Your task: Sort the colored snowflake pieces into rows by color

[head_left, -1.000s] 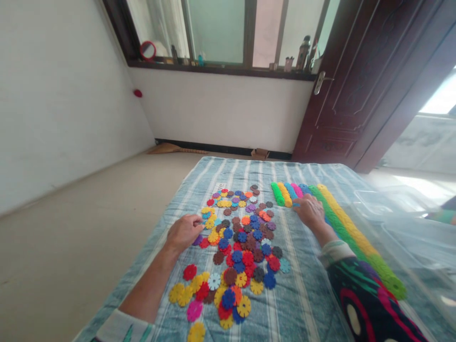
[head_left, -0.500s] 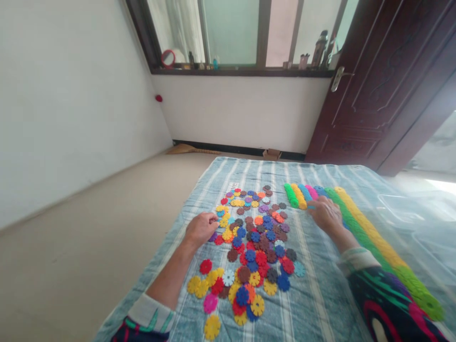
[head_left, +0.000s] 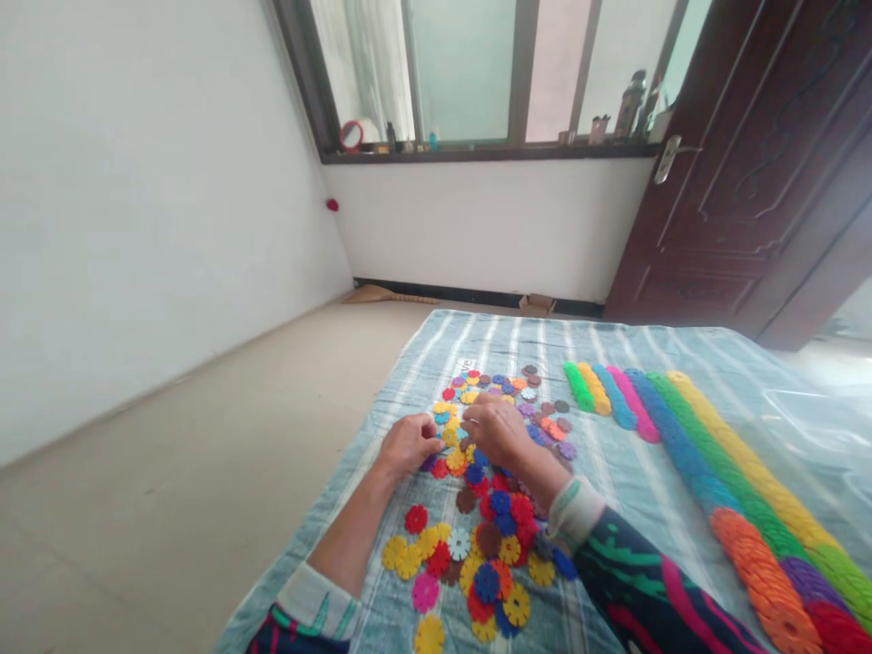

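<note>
Notched plastic discs of many colours (head_left: 487, 580) lie in a loose, overlapping spread on the striped cloth. At the left edge of this spread, my left hand (head_left: 411, 443) has its fingers curled, with the tips close to yellow and purple discs. My right hand (head_left: 500, 429) reaches over the upper part of the pile, fingers bent down and drawn together just right of the left hand. Whatever either hand pinches is too small or hidden to make out. To the right, overlapping discs form single-colour rows, among them a light blue row (head_left: 615, 398) and a pink row (head_left: 635, 405).
Longer rows run toward me, including yellow (head_left: 742, 454), green (head_left: 722, 463) and orange discs (head_left: 763, 577). Clear plastic containers (head_left: 807, 422) sit at the right. A striped cloth (head_left: 504, 341) covers the table. Beyond are a wall, a windowsill and a dark red door (head_left: 736, 173).
My right hand has moved left from the colour rows to the mixed discs, uncovering the light blue and pink rows. My left hand stays by the yellow discs. The view has shifted slightly.
</note>
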A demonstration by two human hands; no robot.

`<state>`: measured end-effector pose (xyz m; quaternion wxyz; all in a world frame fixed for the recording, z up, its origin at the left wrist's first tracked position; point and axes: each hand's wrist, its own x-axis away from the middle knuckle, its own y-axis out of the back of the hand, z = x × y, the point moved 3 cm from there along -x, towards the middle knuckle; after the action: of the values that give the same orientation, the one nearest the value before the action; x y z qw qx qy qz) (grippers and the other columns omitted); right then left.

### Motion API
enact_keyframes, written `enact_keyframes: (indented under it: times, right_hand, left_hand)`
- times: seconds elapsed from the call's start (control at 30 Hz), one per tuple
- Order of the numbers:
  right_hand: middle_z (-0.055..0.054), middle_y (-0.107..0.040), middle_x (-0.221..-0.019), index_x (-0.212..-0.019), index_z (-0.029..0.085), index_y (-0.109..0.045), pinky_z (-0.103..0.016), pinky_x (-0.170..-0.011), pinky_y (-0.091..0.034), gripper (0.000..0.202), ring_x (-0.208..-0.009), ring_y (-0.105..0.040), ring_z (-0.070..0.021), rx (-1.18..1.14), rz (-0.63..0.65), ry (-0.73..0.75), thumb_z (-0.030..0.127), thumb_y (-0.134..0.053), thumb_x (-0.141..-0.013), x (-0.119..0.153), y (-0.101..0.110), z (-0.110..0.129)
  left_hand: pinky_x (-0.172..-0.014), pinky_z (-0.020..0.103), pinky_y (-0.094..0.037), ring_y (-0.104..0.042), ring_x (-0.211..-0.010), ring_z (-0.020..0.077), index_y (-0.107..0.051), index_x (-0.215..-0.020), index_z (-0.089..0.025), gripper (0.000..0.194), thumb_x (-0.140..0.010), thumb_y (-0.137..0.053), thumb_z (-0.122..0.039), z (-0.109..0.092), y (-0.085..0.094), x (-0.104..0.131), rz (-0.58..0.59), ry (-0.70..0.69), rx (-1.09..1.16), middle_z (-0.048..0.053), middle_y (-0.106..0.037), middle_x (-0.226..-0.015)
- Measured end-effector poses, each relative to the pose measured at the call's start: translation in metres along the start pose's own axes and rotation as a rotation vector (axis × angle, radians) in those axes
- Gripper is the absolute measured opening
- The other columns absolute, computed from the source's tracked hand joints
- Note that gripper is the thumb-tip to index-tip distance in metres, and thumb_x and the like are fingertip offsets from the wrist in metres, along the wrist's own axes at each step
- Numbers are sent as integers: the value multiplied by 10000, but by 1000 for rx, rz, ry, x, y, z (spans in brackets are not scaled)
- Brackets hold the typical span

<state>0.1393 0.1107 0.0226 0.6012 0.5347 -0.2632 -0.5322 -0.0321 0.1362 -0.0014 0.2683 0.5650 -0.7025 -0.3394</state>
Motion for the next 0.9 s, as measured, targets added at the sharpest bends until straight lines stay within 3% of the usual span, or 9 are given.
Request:
enact_keyframes:
  times: [0.2, 0.33, 0.53, 0.9]
  right_hand:
    - [-157, -630, -1042, -908, 137, -714, -377, -813, -394, 298, -1008, -543, -273, 70, 54, -132, 372, -534, -871, -40, -29, 30]
    - [-166, -625, -1046, -900, 132, -710, -408, -839, -379, 217, -1017, -536, -285, 72, 84, -151, 271, -564, -821, -47, -39, 35]
    - [-153, -635, -1032, -906, 131, -697, -396, -847, -359, 222, -1011, -542, -269, 58, 69, -163, 174, -505, -805, -44, -41, 31]
    - [-75, -664, -1043, -898, 198, -687, -322, -874, -368, 183, -1036, -551, -220, -185, -61, -286, 185, -586, -745, -32, -38, 7]
  left_hand:
    - [-511, 243, -280, -424, -519, 117, -513, -504, -174, 192, -544, -650, -303, 10, -3, 0, 32, 39, 133, -43, -486, -497]
    - [-503, 245, -278, -391, -508, 107, -513, -489, -169, 250, -525, -681, -350, 13, 0, 0, 68, 35, 200, -48, -463, -482]
    - [-539, 244, -340, -426, -525, 109, -554, -535, -160, 223, -538, -663, -355, 13, 8, 1, 51, 35, 341, -48, -489, -504]
    - [-509, 241, -349, -474, -495, 115, -560, -588, -171, 208, -623, -600, -372, 17, 3, -5, -134, 53, 360, -33, -538, -503]
